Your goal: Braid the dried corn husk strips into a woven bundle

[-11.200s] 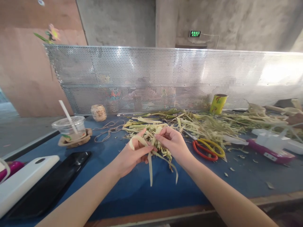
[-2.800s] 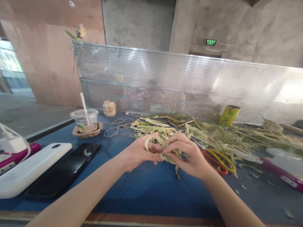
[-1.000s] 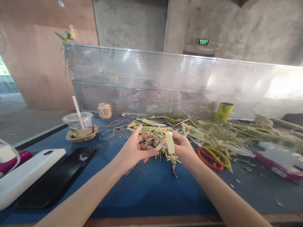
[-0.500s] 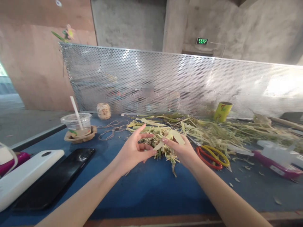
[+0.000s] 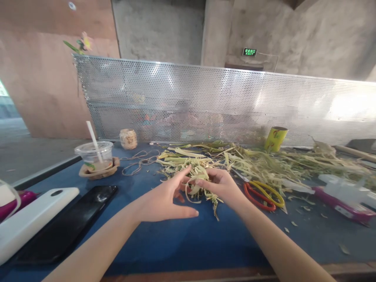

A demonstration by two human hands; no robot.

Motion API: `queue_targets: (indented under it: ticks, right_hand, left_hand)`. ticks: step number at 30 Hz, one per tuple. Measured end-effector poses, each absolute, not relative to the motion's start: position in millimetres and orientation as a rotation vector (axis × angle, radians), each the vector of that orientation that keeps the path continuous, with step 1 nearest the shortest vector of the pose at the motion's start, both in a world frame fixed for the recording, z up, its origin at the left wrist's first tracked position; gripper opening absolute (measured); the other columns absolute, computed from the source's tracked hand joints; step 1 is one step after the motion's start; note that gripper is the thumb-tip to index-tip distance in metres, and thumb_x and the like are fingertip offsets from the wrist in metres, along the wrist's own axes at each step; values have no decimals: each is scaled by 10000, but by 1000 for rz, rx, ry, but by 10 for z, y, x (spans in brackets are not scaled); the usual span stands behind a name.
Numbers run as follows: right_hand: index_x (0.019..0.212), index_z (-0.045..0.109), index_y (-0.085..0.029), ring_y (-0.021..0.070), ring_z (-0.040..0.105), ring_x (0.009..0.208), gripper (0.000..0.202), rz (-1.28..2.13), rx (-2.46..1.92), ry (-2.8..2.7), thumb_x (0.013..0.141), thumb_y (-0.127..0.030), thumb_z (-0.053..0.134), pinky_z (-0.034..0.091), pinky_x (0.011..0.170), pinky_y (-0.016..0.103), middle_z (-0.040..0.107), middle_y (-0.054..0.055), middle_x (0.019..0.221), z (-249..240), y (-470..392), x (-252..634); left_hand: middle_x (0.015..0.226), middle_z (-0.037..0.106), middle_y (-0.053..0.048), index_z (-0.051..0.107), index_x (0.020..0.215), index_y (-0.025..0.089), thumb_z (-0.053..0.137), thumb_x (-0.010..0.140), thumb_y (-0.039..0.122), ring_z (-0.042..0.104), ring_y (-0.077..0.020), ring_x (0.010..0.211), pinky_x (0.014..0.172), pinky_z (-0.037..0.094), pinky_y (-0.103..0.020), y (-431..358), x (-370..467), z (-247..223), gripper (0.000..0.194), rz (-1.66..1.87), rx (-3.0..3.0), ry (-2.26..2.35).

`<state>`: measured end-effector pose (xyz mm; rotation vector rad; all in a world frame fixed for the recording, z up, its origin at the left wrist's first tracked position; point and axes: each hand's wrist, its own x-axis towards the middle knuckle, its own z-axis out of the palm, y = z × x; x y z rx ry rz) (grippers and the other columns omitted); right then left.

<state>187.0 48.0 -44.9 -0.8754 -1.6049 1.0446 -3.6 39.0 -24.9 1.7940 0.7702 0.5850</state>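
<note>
My right hand (image 5: pixel 222 187) is closed, thumb against fingers, on a pale green leaf strip (image 5: pixel 194 189) that curls round to the left. Across from it, my left hand (image 5: pixel 166 197) has its thumb stretched out wide and its fingers spread behind the strip; whether they touch it is hard to see. Beneath and behind both hands lies a bundle of shredded plant pieces (image 5: pixel 215 201), partly hidden by them. Scissors (image 5: pixel 274 192) with red and yellow handles rest just right of my right hand.
Leaves and stalks (image 5: pixel 252 164) spread over the back of the blue table (image 5: pixel 176 246). At left are a lidded cup (image 5: pixel 100 156) with a straw, a black phone (image 5: pixel 73 219) and a white power bank-like block (image 5: pixel 38 219). A yellow tube (image 5: pixel 276 139) stands before the perforated metal screen (image 5: pixel 205 98).
The leaf strip has gone from flat and stretched out to curled in a loop. My left thumb has swung down and away from the fingers. My right hand has shifted slightly left.
</note>
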Motion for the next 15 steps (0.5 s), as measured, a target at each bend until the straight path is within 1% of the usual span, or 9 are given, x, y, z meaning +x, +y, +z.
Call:
queue_targets:
  ticks: [1,2,4,6,8,9,12,15]
  right_hand:
    - [704,648,-159,131,533,615,182,980,-916,-1674,657,-332,679,411,585,254,613,11,663,-457,474,1853]
    - [679,640,-159,125,512,593,174,916,-957,-1726,660,-329,671,394,558,247,593,4,633,-464,470,1837]
    - [606,606,-161,103,452,535,172,833,-1027,-1770,655,-315,666,345,497,228,531,-18,558,-477,466,1816]
    - [590,586,-162,87,421,507,173,876,-1035,-1762,643,-302,673,318,474,216,504,-32,538,-483,469,1812]
    - [629,590,-159,84,443,513,190,1020,-976,-1714,626,-320,691,333,484,212,533,-30,566,-478,476,1824]
    - [648,590,-157,85,460,521,216,1087,-943,-1679,617,-339,700,343,492,212,552,-25,584,-473,478,1833]
    - [644,571,-153,85,480,523,291,1167,-913,-1596,592,-399,716,354,498,211,570,-18,595,-456,481,1854]
    - [638,560,-156,79,454,508,290,1086,-935,-1651,602,-402,709,338,486,206,532,-32,568,-455,473,1841]
  left_hand:
    - [1312,402,-118,137,1395,282,666,701,317,462,-249,1103,848,423,-382,393,-31,-247,874,617,1838,812]
    - [1282,434,-120,182,1381,263,642,719,358,464,-256,1102,859,412,-396,395,-24,-244,812,660,1874,871]
    - [1148,529,-113,264,1334,226,599,745,405,525,-247,1005,839,416,-410,400,-8,-232,701,757,1904,970]
    - [958,591,-69,301,1291,199,612,739,386,578,-218,871,792,437,-393,404,4,-209,660,821,1875,987]
    - [808,606,-18,289,1286,189,649,718,321,606,-194,776,740,458,-362,409,3,-178,685,838,1794,923]
    - [768,615,-2,268,1299,191,665,706,287,618,-190,758,732,463,-355,413,-2,-164,720,845,1757,887]
    - [744,667,-9,197,1346,198,651,725,255,648,-202,767,750,469,-368,429,-18,-146,772,844,1702,838]
    - [830,682,-49,195,1367,203,560,797,308,646,-208,803,760,470,-376,438,-1,-186,685,821,1725,884]
